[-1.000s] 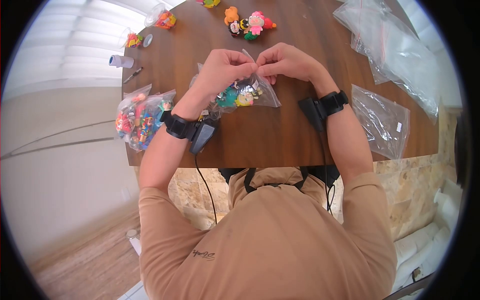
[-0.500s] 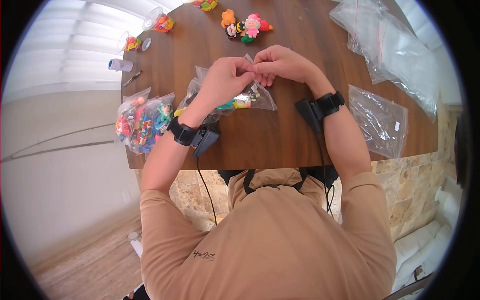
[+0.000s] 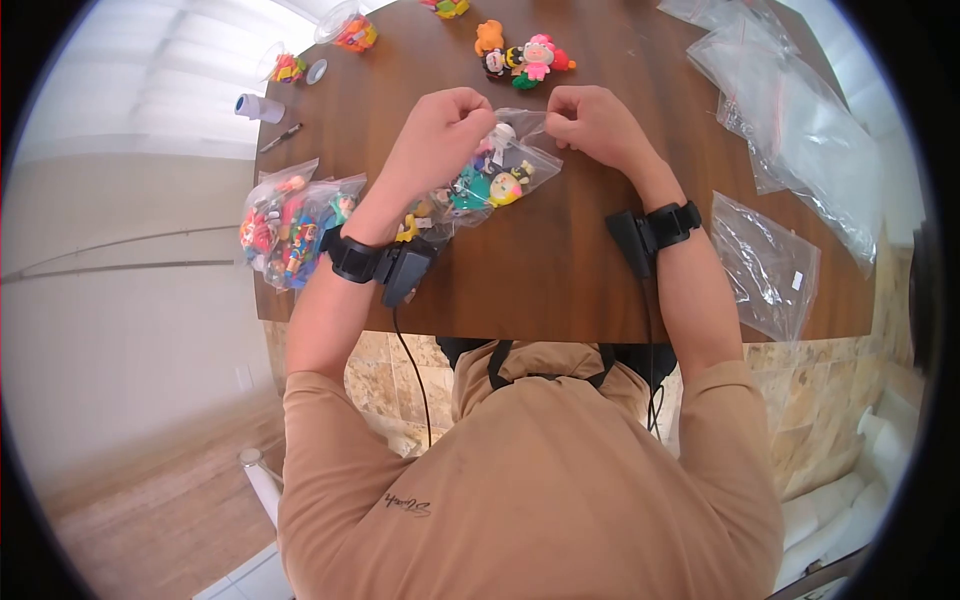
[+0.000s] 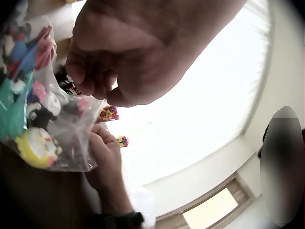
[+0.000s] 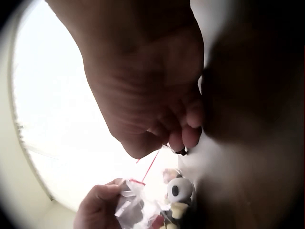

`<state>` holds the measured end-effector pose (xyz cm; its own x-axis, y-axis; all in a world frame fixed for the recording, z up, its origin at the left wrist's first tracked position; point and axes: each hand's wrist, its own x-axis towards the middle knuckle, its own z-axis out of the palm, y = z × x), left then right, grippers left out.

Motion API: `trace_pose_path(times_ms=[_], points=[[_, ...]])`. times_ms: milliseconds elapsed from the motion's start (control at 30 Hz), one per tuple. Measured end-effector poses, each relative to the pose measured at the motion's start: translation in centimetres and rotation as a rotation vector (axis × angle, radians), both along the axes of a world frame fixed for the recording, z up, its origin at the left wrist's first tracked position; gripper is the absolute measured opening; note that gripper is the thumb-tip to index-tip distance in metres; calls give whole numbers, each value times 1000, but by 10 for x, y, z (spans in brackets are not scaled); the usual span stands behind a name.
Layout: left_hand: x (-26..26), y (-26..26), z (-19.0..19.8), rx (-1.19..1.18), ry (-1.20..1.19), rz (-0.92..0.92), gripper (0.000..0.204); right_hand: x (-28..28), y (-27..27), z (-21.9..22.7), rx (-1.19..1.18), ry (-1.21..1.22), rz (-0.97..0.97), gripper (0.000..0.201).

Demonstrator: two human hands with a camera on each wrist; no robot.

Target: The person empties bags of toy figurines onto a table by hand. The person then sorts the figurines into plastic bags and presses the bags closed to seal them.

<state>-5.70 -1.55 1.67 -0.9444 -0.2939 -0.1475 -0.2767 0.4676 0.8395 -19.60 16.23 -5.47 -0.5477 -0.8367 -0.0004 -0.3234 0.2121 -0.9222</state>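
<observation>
A clear zip bag (image 3: pixel 545 168) full of small toy figures sits at mid-table under both hands. My left hand (image 3: pixel 438 135) pinches its upper edge on the left, with thumb and fingers curled. At the other end of that edge, my right hand (image 3: pixel 598 130) pinches the plastic between thumb and fingertips. The edge stretches between the two hands. Through the plastic show a yellow figure (image 4: pixel 38 149), a teal piece (image 4: pixel 12 107) and a black-and-white figure (image 5: pixel 180 191). In the right wrist view, a red zip line (image 5: pixel 151 166) runs between the hands.
Filled bags of figures (image 3: pixel 295 235) lie at the left. Loose figures (image 3: pixel 538 58) stand beyond the hands. Tubs of colourful pieces (image 3: pixel 355 32), a white bottle (image 3: pixel 260 108) and a pen (image 3: pixel 282 138) line the far left. Flat clear bags (image 3: pixel 765 260) lie at the right.
My hands were close together at the bag's edge; now they are apart, the right one farther right. More of the bag and its figures shows between them.
</observation>
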Motion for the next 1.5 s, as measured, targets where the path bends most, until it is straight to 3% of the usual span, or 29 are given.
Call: trace_pose_path(times_ms=[67, 133, 233, 333, 400, 467, 533, 633, 667, 767, 1033, 1100, 1167, 1233, 1300, 1367, 1400, 1467, 1500], points=[[-1, 9, 2, -222, 84, -47, 14, 3, -3, 0, -38, 37, -6, 10], [-7, 16, -1, -309, 140, -69, 14, 6, -4, 1, -125, -322, 54, 11], [-11, 19, -2, -382, 178, -97, 15, 2, 0, -3, -106, -366, 233, 15], [-14, 9, 7, -211, 129, -137, 10, -3, 4, -3, -25, -232, 247, 14], [-14, -6, 21, 81, 131, 12, 17, -12, 6, -9, -36, -164, 178, 15], [-12, -10, 27, 105, 142, -21, 22, -11, 7, -6, -43, -97, 114, 16], [-11, -7, 25, 172, 92, -51, 27, 4, 2, 13, -232, -498, 67, 17], [-13, 8, 12, 133, 65, -199, 28, 12, -12, -8, -125, -293, 125, 19], [-13, 11, 10, 90, 78, -203, 29, 9, -8, -3, -118, -461, 201, 21], [-14, 13, 14, 133, 70, -221, 30, 4, -3, -5, -107, -365, 266, 21], [-10, 27, 16, 225, 65, -356, 29, 10, -8, -9, -119, -356, 170, 32], [-7, 26, 27, 236, 36, -193, 29, 13, -4, -5, -47, -88, 200, 33], [-7, 17, 34, 253, 73, -150, 28, 5, 0, -6, -54, -178, 187, 33], [-4, 0, 32, 254, 186, -27, 25, -9, 12, 5, -34, -38, 71, 31], [1, -11, 20, 254, 191, -17, 23, -11, 16, 3, -50, 9, 45, 30], [6, -16, 7, 189, 164, -2, 24, -10, 15, -9, -203, 88, -109, 25], [8, -22, 2, 187, 164, -5, 24, -12, 15, -7, -204, 88, -111, 25], [14, -32, 0, -97, 273, 130, 25, -17, 15, 1, -389, -187, -243, 18], [18, -35, 2, -97, 277, 137, 25, -17, 16, 5, -388, -184, -236, 18]])
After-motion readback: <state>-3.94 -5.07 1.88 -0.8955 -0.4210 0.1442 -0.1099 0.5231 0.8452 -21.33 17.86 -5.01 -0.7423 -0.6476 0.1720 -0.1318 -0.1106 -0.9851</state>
